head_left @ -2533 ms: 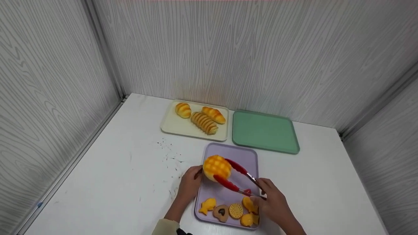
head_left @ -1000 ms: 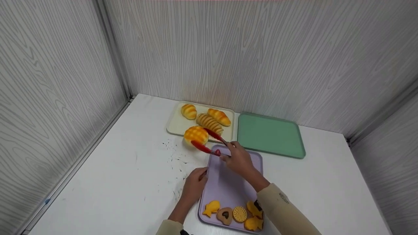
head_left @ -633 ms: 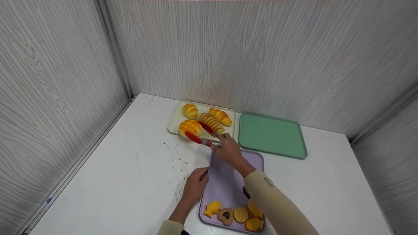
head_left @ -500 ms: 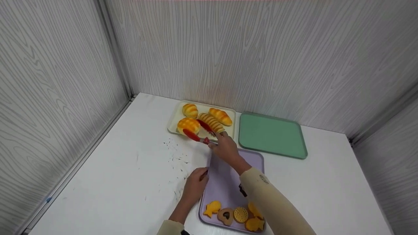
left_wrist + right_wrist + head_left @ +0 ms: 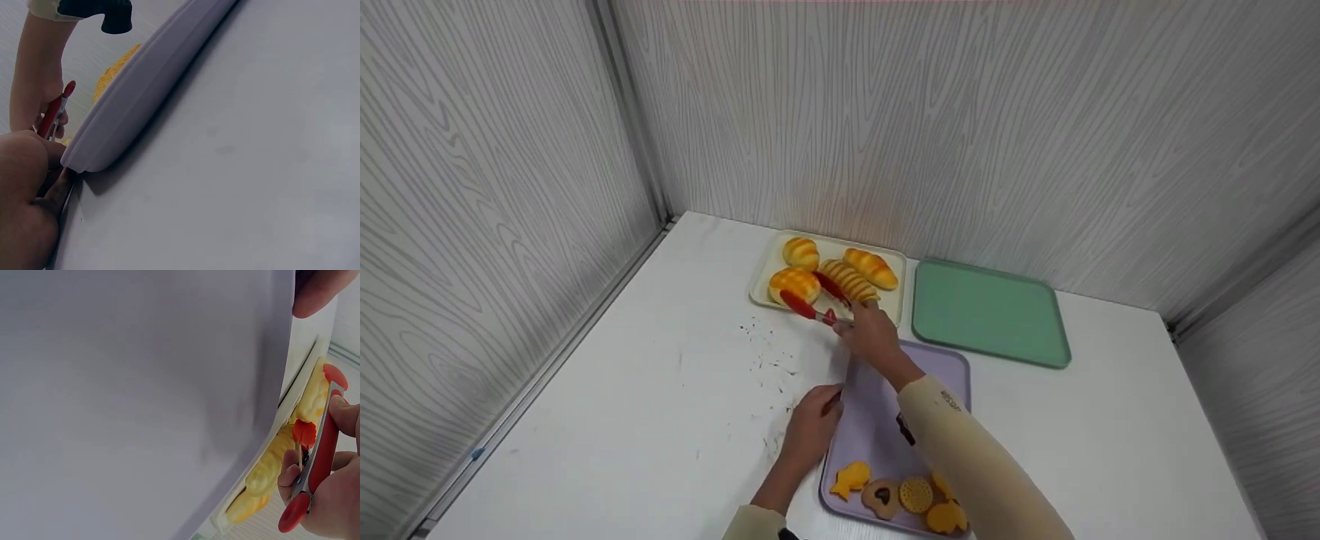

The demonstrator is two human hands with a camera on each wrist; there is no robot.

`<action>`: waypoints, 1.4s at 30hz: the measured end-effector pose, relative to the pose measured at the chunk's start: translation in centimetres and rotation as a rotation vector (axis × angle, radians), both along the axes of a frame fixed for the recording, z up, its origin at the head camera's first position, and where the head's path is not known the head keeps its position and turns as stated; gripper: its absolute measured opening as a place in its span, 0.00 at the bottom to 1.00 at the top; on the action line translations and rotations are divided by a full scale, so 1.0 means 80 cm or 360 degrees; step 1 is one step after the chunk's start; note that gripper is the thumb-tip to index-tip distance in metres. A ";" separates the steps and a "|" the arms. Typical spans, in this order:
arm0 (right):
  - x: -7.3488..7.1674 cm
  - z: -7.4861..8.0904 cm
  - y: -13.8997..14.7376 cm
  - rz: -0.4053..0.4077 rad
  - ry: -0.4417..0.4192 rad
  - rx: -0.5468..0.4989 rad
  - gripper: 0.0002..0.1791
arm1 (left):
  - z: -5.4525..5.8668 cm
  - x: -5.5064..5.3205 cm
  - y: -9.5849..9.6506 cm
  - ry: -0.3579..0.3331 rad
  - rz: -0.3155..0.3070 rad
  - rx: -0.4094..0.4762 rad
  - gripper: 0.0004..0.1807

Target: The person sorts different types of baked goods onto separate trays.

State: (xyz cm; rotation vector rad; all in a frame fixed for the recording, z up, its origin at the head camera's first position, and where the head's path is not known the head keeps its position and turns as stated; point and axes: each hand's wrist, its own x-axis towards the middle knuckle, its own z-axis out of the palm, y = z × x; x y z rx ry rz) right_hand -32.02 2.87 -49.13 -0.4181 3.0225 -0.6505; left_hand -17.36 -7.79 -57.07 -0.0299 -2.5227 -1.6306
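We see two hands, set apart from each other. The right hand (image 5: 874, 334) is clamped round a pair of tongs (image 5: 799, 305), whose red tips lie either side of a round bun (image 5: 791, 281); we cannot tell whether they squeeze it. This bun is on the cream tray (image 5: 769, 262), ahead and left of the right hand, beside a small bun (image 5: 801, 253), a striped roll (image 5: 851, 279) and a croissant (image 5: 871, 268). The left hand (image 5: 814, 424) pinches the purple tray (image 5: 870, 427) by its left rim. We find biscuits (image 5: 916, 495) nearer us than either hand, and a green tray (image 5: 991, 311) right of the right hand.
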 end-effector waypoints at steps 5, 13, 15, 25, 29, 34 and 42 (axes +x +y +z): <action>-0.001 -0.003 -0.003 -0.0058 -0.0054 -0.0008 0.36 | 0.001 0.000 0.004 -0.0014 0.0007 0.0000 0.18; -0.003 -0.007 -0.007 -0.0073 -0.0054 0.0048 0.37 | 0.003 0.000 0.005 0.0020 -0.0009 -0.0006 0.17; -0.002 -0.007 -0.007 -0.0082 -0.0058 0.0058 0.38 | 0.003 -0.001 0.005 0.0017 -0.0012 -0.0010 0.17; 0.009 -0.007 0.006 -0.0016 -0.0056 0.0060 0.42 | 0.004 0.002 0.008 0.0051 -0.0016 -0.0024 0.17; 0.017 -0.005 0.015 -0.0008 -0.0051 0.0051 0.42 | 0.001 0.002 0.006 0.0073 -0.0016 -0.0046 0.17; 0.023 -0.004 0.022 -0.0003 -0.0029 0.0085 0.43 | -0.001 -0.001 0.000 0.0071 0.0006 -0.0033 0.18; 0.031 -0.007 0.027 0.0011 -0.0021 0.0049 0.44 | -0.004 -0.003 -0.001 0.0051 -0.0002 -0.0013 0.18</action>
